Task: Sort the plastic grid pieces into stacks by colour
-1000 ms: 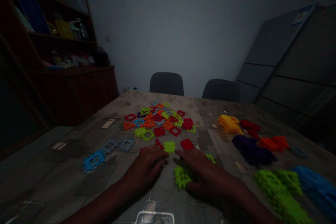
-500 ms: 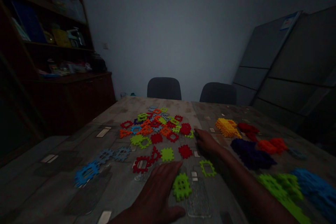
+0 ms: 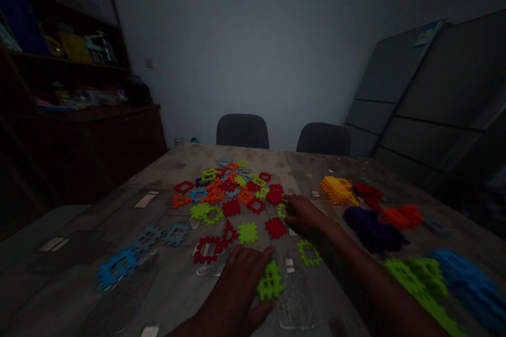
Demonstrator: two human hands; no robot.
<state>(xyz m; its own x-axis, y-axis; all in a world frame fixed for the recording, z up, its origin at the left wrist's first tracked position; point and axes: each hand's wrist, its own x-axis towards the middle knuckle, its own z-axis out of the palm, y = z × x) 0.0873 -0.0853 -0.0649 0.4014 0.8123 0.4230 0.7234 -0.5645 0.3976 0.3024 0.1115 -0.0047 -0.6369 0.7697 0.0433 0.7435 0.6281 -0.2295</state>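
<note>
Many flat, toothed plastic pieces in red, orange, green and blue lie scattered on the table [image 3: 118, 205]. My left hand [image 3: 241, 284] rests flat and open near the front edge, its thumb side touching a solid green piece [image 3: 271, 281]. My right hand [image 3: 302, 213] reaches forward with fingers on a small green piece [image 3: 281, 210], beside a red solid piece [image 3: 275, 227]. A green frame piece [image 3: 308, 253] lies beside my right forearm. A red frame piece [image 3: 207, 249] lies left of my left hand.
Sorted heaps lie at the right: yellow [image 3: 336, 189], red [image 3: 367, 192], orange [image 3: 401, 216], purple [image 3: 371, 229], green [image 3: 422, 279], blue [image 3: 470, 284]. Blue pieces [image 3: 114, 268] lie at the front left. Two chairs [image 3: 242, 130] stand behind the table, a cabinet [image 3: 79, 131] at the left.
My right hand has left the green piece near the front and reached forward to the small green piece by the pile. My left hand has drawn back toward me.
</note>
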